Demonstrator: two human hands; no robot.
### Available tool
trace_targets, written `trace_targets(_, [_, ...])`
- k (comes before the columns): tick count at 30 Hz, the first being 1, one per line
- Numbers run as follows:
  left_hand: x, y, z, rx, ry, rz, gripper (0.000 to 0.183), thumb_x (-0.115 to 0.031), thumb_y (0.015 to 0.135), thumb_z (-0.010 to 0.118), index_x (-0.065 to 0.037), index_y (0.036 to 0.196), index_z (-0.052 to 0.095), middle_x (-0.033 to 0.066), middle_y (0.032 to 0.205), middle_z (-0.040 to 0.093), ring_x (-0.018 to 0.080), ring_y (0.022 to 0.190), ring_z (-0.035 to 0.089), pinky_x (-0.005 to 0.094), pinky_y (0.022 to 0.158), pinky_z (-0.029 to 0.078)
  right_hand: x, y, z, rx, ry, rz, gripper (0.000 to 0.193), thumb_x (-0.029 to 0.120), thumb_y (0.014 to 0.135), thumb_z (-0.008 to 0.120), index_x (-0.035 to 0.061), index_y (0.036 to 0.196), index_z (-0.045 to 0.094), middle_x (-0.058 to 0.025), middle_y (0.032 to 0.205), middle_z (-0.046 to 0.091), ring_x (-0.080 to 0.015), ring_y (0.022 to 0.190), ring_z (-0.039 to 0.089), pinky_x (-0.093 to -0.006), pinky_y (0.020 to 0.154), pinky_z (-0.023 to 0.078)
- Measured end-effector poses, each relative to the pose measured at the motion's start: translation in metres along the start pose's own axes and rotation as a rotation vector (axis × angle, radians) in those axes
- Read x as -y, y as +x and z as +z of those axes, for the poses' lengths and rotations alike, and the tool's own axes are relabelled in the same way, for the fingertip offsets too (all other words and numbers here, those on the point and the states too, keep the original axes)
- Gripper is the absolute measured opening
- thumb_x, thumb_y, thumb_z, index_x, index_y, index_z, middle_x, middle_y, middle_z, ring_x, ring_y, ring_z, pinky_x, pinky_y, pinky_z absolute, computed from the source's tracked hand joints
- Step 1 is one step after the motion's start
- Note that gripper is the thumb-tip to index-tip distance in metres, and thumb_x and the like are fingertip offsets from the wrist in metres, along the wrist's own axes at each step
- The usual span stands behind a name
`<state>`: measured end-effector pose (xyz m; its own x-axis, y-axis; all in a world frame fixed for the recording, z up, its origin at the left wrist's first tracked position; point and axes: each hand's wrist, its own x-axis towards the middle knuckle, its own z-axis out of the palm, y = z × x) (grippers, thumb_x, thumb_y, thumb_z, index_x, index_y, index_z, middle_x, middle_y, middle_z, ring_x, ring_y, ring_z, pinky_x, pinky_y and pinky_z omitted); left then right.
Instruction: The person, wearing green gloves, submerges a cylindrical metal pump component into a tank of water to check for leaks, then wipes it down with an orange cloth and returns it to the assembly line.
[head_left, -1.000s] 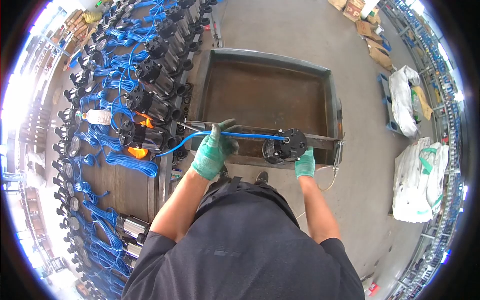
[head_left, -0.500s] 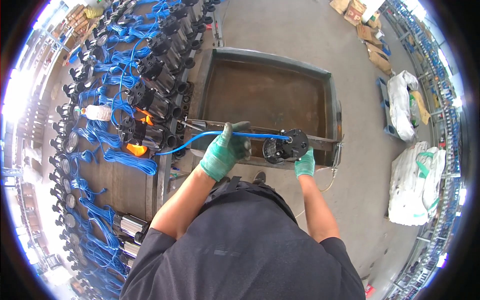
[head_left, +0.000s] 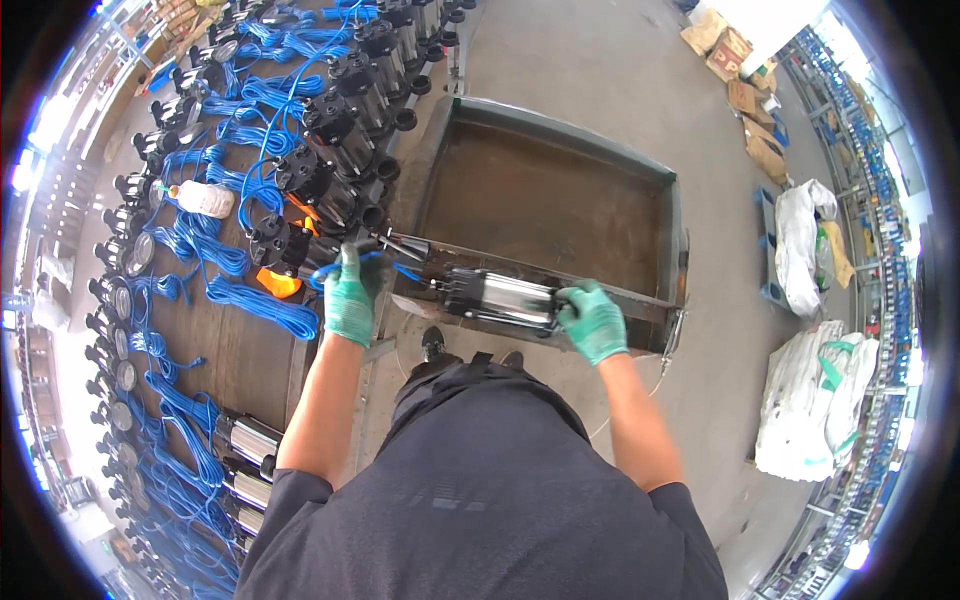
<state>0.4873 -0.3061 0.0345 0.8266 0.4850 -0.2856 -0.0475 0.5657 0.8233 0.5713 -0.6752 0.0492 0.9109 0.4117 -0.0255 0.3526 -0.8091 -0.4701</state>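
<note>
A submersible pump [head_left: 515, 300] with a shiny silver body and black ends lies on its side across the near edge of the metal tank. My right hand [head_left: 594, 322], in a green glove, is closed round its right end. From the pump's left end a blue cable [head_left: 407, 271] runs leftward. My left hand [head_left: 350, 302], also gloved in green with dark fingers, is closed on that cable, beside the nearest of the standing pumps [head_left: 285, 245]. The cable inside the left fingers is partly hidden.
The rectangular tank [head_left: 560, 118] holds brownish liquid or has a brown bottom. On the left bench several pumps stand among coiled blue cables [head_left: 265, 308], with a plastic bottle [head_left: 205, 199] and an orange piece [head_left: 278, 284]. White sacks [head_left: 815, 400] and cardboard [head_left: 765, 150] lie at right.
The pump has swung from upright, top facing me, to lying sideways, and has come left. My left hand has moved left and closed on the cable; my right hand holds the pump's other end.
</note>
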Motion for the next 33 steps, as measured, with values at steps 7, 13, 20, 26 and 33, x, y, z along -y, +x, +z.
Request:
trace_targets(7, [0.031, -0.017, -0.028, -0.113, 0.217, -0.125, 0.05, -0.052, 0.102, 0.055, -0.008, 0.12, 0.069, 0.0039, 0.092, 0.073, 0.0135, 0.08, 0.066, 0.0271, 0.072, 0.052, 0.039, 0.018, 0.017, 0.049, -0.053, 0.004, 0.018, 0.02, 0.084, 0.066, 0.0123, 0.098, 0.075, -0.0093, 0.117, 0.066, -0.0354, 0.093, 0.069, -0.0457, 0.084, 0.056])
trace_targets(13, [0.028, -0.056, -0.084, -0.052, 0.344, -0.206, 0.045, -0.044, 0.104, 0.056, -0.004, 0.118, 0.07, 0.0084, 0.105, 0.072, 0.0156, 0.082, 0.068, 0.0335, 0.073, 0.055, 0.017, 0.017, 0.03, 0.087, -0.044, 0.119, 0.048, 0.028, 0.089, 0.064, 0.0078, 0.132, 0.06, -0.026, 0.128, 0.059, -0.0421, 0.112, 0.063, -0.0474, 0.096, 0.052])
trace_targets(20, [-0.023, -0.085, -0.165, -0.574, 0.61, -0.275, 0.039, -0.035, 0.098, 0.066, 0.003, 0.108, 0.065, 0.0128, 0.096, 0.071, 0.0172, 0.079, 0.069, 0.0312, 0.065, 0.055, 0.001, 0.024, 0.037, 0.211, 0.203, 0.266, 0.053, 0.022, 0.093, 0.066, 0.0053, 0.141, 0.052, -0.0231, 0.125, 0.067, -0.0333, 0.112, 0.067, -0.0408, 0.099, 0.051])
trace_targets(26, [0.032, 0.006, -0.204, -0.948, 0.806, -0.017, 0.107, -0.039, 0.076, 0.086, 0.006, 0.155, 0.029, 0.0306, 0.13, 0.06, 0.0384, 0.125, 0.06, 0.0395, 0.105, 0.048, -0.026, 0.033, 0.053, 0.3, 0.482, 0.285, 0.055, 0.006, 0.093, 0.065, 0.0042, 0.145, 0.049, -0.0132, 0.125, 0.066, -0.0196, 0.107, 0.064, -0.0333, 0.097, 0.051])
trace_targets(33, [0.009, -0.001, -0.207, -0.859, 0.321, -0.036, 0.061, -0.022, 0.081, 0.078, 0.001, 0.131, 0.051, 0.0131, 0.102, 0.067, 0.0259, 0.083, 0.069, 0.0378, 0.067, 0.058, -0.051, 0.032, 0.058, 0.384, 0.603, 0.407, 0.052, 0.005, 0.095, 0.06, 0.0199, 0.144, 0.052, 0.0001, 0.101, 0.06, -0.0111, 0.081, 0.059, -0.0321, 0.063, 0.06])
